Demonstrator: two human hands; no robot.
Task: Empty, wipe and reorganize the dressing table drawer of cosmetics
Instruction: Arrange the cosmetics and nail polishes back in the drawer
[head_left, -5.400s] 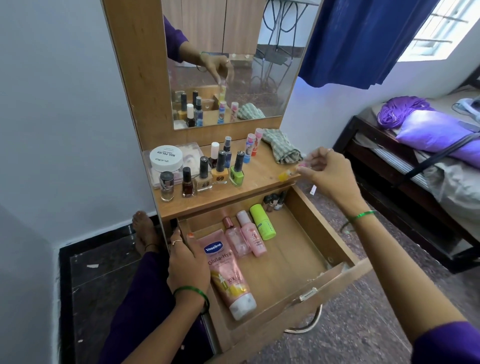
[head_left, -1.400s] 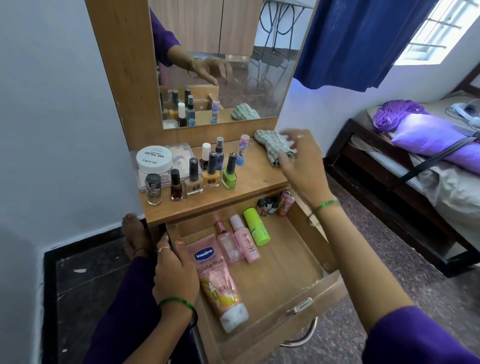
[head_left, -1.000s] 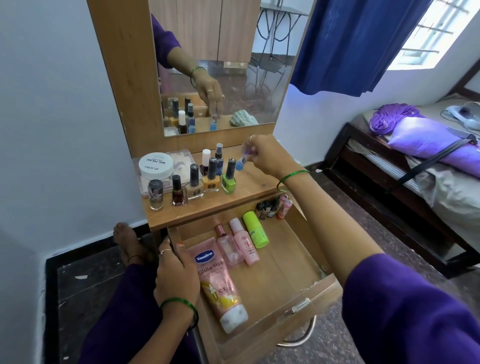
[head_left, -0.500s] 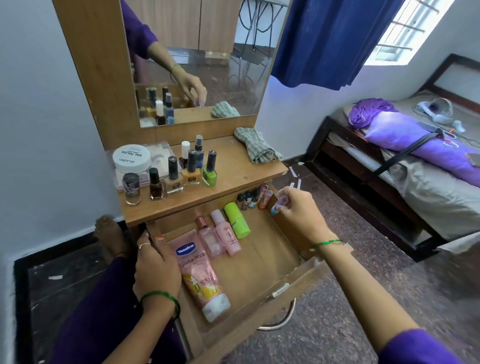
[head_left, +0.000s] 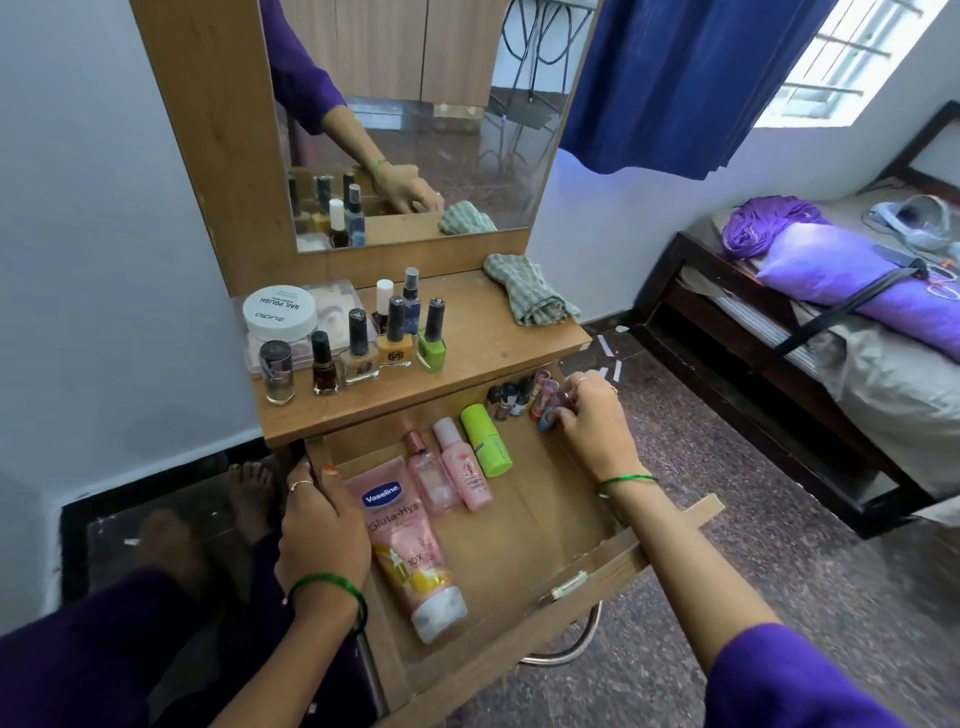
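Observation:
The wooden drawer (head_left: 582, 582) stands pulled out below the dressing table top (head_left: 493, 343). Inside lie a pink Vaseline tube (head_left: 410, 545), two small pink bottles (head_left: 449, 475) and a green roll-on (head_left: 485, 441). Small vials and lip balm sticks (head_left: 519, 397) stand in the back right corner. My right hand (head_left: 592, 421) pinches a small lip balm stick (head_left: 551, 413) there. My left hand (head_left: 322, 530) grips the drawer's left wall. Several nail polish bottles (head_left: 395, 338) and a white jar (head_left: 280, 312) stand on the top.
A folded checked cloth (head_left: 530, 296) lies at the table top's right end under the mirror (head_left: 415, 119). A bed (head_left: 831, 322) with purple bedding stands to the right. My bare feet (head_left: 249, 483) rest on the dark floor at the left.
My right hand took a lip balm stick from the table top and carried it down into the drawer's back right corner. My left hand has stayed on the drawer's left wall.

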